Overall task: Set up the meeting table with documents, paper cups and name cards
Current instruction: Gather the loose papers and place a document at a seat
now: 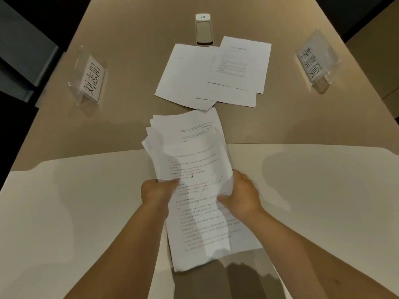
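Tan and long, the bench (129, 126) runs away from me into a dark room, and its near end is a paler cream surface under my forearms. I hold a sheaf of printed documents (194, 160) in both hands, lifted and tilted away from me, the far edges of the sheets fanned unevenly. My left hand (156, 189) grips the left edge of the sheaf, thumb on the top sheet. My right hand (243, 196) grips the right edge, thumb pressed on the printed face and the paper buckling a little at it. More printed pages (207, 240) lie under the sheaf, between my wrists, reaching toward my body; I cannot tell whether they rest flat on the bench. Farther out, past the sheaf, loose sheets (207, 76) lie overlapping on the tan part, and a small white device (204, 30) lies just beyond them, its near end touching or slightly covered by the paper. To the left of those sheets stands a clear acrylic name card (90, 77) with black characters, and well to the right stands a second name card (316, 61) of the same kind, both set apart from the papers.
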Action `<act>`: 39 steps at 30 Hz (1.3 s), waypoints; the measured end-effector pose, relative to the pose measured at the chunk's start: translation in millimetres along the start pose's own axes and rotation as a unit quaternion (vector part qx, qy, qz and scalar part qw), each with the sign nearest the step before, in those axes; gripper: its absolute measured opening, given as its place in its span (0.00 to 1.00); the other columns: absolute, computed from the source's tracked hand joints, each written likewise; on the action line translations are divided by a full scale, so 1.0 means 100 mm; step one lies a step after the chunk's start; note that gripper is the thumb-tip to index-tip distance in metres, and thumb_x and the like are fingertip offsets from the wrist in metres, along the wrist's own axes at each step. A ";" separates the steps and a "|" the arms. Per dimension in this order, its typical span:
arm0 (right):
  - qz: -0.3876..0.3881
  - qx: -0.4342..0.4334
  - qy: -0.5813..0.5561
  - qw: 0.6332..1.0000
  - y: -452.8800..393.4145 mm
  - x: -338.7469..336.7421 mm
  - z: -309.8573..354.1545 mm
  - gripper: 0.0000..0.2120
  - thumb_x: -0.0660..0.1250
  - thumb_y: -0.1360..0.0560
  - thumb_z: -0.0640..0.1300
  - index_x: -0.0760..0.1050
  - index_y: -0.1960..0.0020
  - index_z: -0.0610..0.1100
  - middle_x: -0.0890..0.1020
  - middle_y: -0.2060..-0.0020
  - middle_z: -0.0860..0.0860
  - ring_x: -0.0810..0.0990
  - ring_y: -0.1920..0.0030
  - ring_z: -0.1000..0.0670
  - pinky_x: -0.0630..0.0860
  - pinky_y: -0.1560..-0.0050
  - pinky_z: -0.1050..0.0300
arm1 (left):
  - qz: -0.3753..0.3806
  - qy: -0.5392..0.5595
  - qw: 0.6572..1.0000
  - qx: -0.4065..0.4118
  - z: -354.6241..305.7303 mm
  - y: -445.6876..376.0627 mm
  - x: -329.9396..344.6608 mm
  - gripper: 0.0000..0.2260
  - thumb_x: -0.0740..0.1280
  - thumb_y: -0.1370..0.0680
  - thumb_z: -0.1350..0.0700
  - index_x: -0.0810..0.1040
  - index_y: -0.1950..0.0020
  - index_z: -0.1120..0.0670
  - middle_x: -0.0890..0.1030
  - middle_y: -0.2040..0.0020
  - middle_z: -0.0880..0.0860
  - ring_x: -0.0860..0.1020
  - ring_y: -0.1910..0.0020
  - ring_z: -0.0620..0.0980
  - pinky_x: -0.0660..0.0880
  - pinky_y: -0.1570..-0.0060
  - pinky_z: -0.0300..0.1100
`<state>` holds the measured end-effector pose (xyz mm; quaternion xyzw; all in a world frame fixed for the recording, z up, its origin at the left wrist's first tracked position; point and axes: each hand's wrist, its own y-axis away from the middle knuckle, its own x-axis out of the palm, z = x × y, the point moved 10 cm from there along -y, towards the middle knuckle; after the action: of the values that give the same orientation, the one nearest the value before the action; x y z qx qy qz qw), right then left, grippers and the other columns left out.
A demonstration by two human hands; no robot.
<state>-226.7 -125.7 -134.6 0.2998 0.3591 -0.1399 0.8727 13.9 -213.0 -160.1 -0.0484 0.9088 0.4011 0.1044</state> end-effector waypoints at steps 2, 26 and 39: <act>0.025 -0.002 -0.013 1.000 0.02 0.06 0.01 0.22 0.74 0.28 0.43 0.71 0.37 0.45 0.80 0.44 0.48 0.79 0.47 0.48 0.79 0.48 0.53 | 0.013 -0.012 1.000 0.015 0.01 0.00 0.05 0.06 0.75 0.27 0.64 0.80 0.57 0.55 0.85 0.56 0.55 0.84 0.58 0.58 0.81 0.57 0.49; -0.101 -0.220 -0.398 0.885 0.79 -1.28 0.81 0.15 0.69 0.23 0.37 0.80 0.50 0.59 0.85 0.54 0.68 0.83 0.51 0.65 0.76 0.57 0.75 | 0.167 0.104 0.900 0.388 -1.27 1.25 -0.21 0.16 0.74 0.27 0.58 0.80 0.39 0.55 0.87 0.47 0.50 0.85 0.48 0.50 0.82 0.52 0.42; -0.095 -0.187 -0.396 0.894 0.55 -1.22 0.59 0.20 0.78 0.34 0.47 0.77 0.45 0.59 0.85 0.48 0.55 0.84 0.46 0.54 0.80 0.49 0.56 | 0.176 0.056 0.902 0.391 -1.19 1.03 -0.11 0.18 0.78 0.35 0.51 0.80 0.47 0.43 0.85 0.46 0.46 0.83 0.45 0.47 0.82 0.50 0.42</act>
<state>-255.4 -116.0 8.3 0.0149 0.0298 -0.2593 0.9652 -10.8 -231.6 -5.5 0.1347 0.9906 0.0223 -0.0088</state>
